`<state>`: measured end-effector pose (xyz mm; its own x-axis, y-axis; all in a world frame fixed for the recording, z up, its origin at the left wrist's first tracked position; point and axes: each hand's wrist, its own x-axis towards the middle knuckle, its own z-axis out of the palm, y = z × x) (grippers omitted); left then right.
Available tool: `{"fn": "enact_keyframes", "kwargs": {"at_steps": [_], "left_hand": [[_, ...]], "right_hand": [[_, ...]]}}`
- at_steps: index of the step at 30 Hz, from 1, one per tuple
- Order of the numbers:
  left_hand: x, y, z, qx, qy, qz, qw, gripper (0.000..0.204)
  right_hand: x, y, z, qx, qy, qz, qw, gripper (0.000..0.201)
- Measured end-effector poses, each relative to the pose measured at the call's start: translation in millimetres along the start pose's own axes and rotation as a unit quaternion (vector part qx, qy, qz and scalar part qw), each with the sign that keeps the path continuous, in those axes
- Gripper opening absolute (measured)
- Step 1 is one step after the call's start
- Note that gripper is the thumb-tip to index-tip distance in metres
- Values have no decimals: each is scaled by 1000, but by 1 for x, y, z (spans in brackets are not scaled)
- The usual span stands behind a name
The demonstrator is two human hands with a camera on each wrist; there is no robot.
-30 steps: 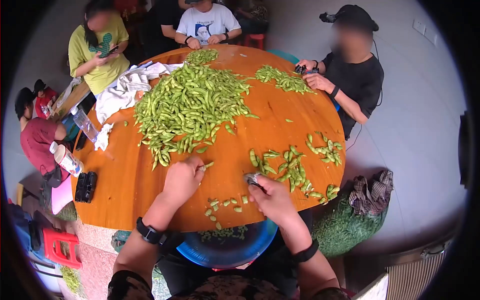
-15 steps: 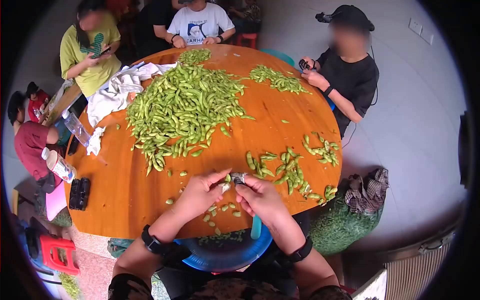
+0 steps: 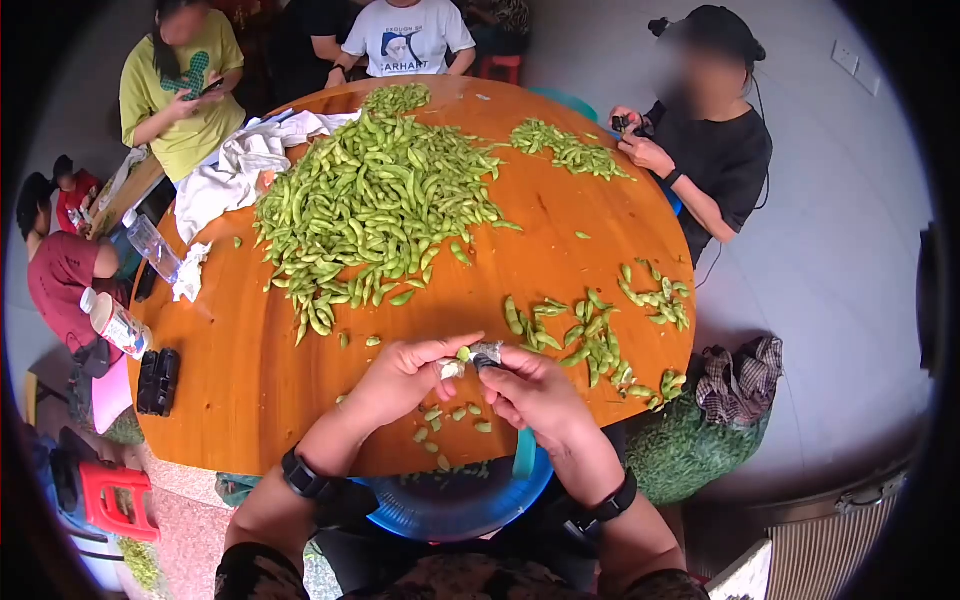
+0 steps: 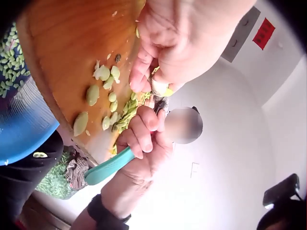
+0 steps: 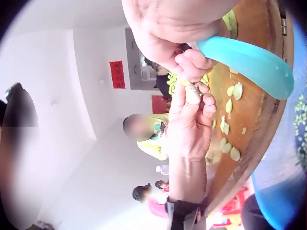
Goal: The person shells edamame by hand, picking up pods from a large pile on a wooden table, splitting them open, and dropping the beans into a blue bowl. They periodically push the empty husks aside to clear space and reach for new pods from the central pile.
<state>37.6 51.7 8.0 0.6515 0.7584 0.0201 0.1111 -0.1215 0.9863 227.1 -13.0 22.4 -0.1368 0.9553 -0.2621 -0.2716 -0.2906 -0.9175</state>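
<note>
Over the near table edge my two hands meet fingertip to fingertip. With thumb and fingers, my left hand (image 3: 395, 385) pinches a green soybean pod (image 3: 463, 354); something white covers its thumb tip. My right hand (image 3: 540, 400) grips a tool with a turquoise handle (image 5: 249, 62), which sticks out below the palm. The tool's working end lies mostly hidden at the fingers, beside a grey wrapping (image 3: 487, 352) and close against the pod. Shelled beans (image 4: 92, 95) are scattered on the wood just under the hands.
A large heap of pods (image 3: 375, 200) covers the round table's (image 3: 560, 240) middle left. Smaller pod piles (image 3: 595, 340) lie at right. Below the near edge sits a blue basin (image 3: 460, 510) with beans. Bottles (image 3: 115, 323), a black case (image 3: 158, 382) and cloths (image 3: 235, 175) line the left side.
A second ago my hands were apart, the left near the heap with a pod. They have come together at the pod, the turquoise handle now showing. Over the last half second they stay almost still.
</note>
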Motion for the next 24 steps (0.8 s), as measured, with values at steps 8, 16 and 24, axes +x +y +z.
{"fn": "enact_keyframes", "kwargs": {"at_steps": [8, 16, 24], "left_hand": [[2, 1, -6, -101, -56, -8, 993, 40], [-1, -1, 6, -71, -31, 9, 997, 41], [-2, -6, 4, 3, 25, 48, 999, 38]], "right_hand": [[3, -9, -12, 161, -86, 112, 977, 9], [3, 2, 4, 89, -43, 58, 993, 9], [3, 8, 12, 78, 25, 9, 997, 10]]}}
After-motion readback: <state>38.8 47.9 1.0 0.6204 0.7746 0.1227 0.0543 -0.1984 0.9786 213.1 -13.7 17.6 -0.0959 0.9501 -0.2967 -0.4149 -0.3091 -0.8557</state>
